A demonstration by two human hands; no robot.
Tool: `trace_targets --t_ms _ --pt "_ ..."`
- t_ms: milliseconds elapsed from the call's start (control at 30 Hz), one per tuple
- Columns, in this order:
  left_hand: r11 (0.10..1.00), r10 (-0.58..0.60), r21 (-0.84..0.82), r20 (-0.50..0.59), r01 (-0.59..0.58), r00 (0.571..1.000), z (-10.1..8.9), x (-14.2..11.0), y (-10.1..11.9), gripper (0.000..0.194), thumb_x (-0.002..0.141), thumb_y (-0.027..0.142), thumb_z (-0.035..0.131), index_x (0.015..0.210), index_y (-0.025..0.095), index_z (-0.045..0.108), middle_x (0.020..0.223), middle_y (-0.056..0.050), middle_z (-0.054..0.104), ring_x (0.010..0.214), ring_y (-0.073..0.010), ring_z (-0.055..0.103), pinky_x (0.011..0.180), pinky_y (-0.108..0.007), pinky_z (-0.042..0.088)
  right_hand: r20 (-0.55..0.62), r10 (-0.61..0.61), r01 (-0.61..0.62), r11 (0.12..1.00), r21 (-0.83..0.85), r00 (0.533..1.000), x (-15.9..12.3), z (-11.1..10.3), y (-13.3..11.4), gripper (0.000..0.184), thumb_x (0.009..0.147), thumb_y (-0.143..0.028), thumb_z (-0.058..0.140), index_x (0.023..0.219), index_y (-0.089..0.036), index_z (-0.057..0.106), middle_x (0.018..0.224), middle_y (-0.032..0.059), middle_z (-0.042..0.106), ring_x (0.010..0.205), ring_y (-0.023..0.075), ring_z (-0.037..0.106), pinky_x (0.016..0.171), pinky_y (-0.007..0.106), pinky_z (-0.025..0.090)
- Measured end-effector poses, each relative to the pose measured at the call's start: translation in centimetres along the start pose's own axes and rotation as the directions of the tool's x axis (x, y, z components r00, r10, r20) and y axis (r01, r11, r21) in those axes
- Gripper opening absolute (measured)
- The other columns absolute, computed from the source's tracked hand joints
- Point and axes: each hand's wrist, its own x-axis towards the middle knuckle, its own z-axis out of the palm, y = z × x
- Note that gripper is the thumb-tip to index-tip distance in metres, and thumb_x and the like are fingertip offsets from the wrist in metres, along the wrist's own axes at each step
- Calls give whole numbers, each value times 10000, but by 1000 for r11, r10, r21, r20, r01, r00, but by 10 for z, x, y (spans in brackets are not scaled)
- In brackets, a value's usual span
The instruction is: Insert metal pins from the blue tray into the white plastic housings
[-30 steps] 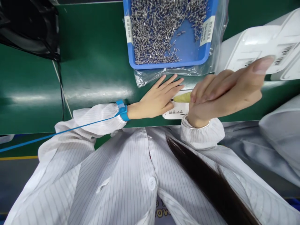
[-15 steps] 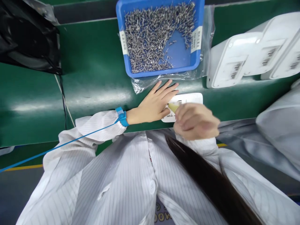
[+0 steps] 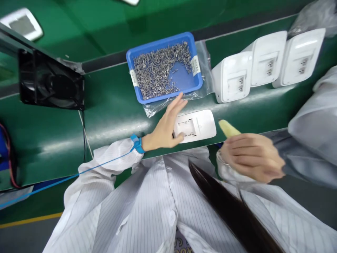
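A white plastic housing [image 3: 204, 124] with a recessed compartment lies flat on the green bench in front of me. My left hand [image 3: 166, 127] rests at its left end, fingers stretched out past the far edge and thumb over the near left part. A blue wrist strap [image 3: 137, 143] circles that wrist. Off to the right of the housing, apart from it, my right hand [image 3: 251, 154] is closed around a pale yellow tapered tool [image 3: 228, 129]. The tool's dark tip points up and left; its other end is hidden in my fist.
Beyond my left hand stands a blue tray [image 3: 165, 96] of small metal screws on a clear plastic bag [image 3: 205, 66]. Several white housings [image 3: 237, 75] stand at the right. A black fan [image 3: 52, 79] sits at the left. A co-worker's sleeve [image 3: 316, 126] is at far right.
My right hand has moved right, carrying the yellow tool away from the housing. My left hand's fingers have drawn closer together at the housing's left end. The view has shifted.
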Motion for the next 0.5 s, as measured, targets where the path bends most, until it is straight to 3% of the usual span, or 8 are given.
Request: trace_targets --t_ms 67,133,233,300,333,400,433,500 --pt "999 36 36 -17 -35 999 6 5 13 859 921 621 434 1570 214 47 1687 -166 43 1574 -355 87 1248 -580 186 -143 -179 179 984 -13 973 21 -11 -2 626 873 -527 572 357 -287 311 345 -68 285 308 89 323 296 289 351" --pt "992 22 125 86 -33 996 18 7 19 1004 857 668 555 1575 190 43 1673 -208 64 1565 -399 74 1242 -602 175 -139 -49 47 999 -13 989 37 -14 -3 558 895 -357 599 394 -264 370 374 -60 332 318 88 350 300 288 287" --pt "963 -3 260 242 -63 970 35 7 14 994 800 540 703 1554 171 171 1592 -255 255 1496 -444 258 1200 -625 240 -118 206 -202 978 47 971 48 -10 -2 561 934 -354 566 422 -258 358 365 -51 282 286 90 285 289 299 198" --pt "963 74 236 246 -133 967 35 7 7 902 785 446 710 1523 204 250 1480 -214 408 1370 -393 447 1124 -579 377 -65 201 -196 978 76 977 48 -7 1 563 937 -364 570 425 -245 368 365 -47 294 288 91 308 295 291 201" --pt "966 126 198 190 -164 974 31 9 3 879 776 456 708 1507 228 276 1420 -183 454 1307 -360 501 1080 -547 433 -24 176 -174 982 80 984 46 -8 3 559 941 -355 570 427 -236 383 368 -46 310 296 92 334 307 285 213" --pt "974 188 153 -122 -169 975 11 16 -4 911 756 562 717 1497 277 269 1389 -137 452 1272 -324 516 1052 -524 470 92 149 -154 986 59 985 43 -10 7 552 962 -344 541 441 -222 405 384 -44 348 324 94 383 346 274 261" --pt "980 174 155 -333 -128 927 -3 23 -9 948 749 607 727 1503 297 243 1437 -128 402 1318 -326 480 1092 -539 444 137 147 -152 988 31 980 42 -12 8 553 976 -344 517 448 -219 408 394 -41 369 343 95 405 372 272 289" --pt "987 95 159 -700 25 708 -38 43 -27 1004 772 613 746 1530 325 155 1584 -113 219 1460 -336 333 1208 -565 316 207 157 -147 987 -62 966 41 -14 10 573 1007 -354 444 452 -218 395 404 -32 391 371 95 427 418 274 329"
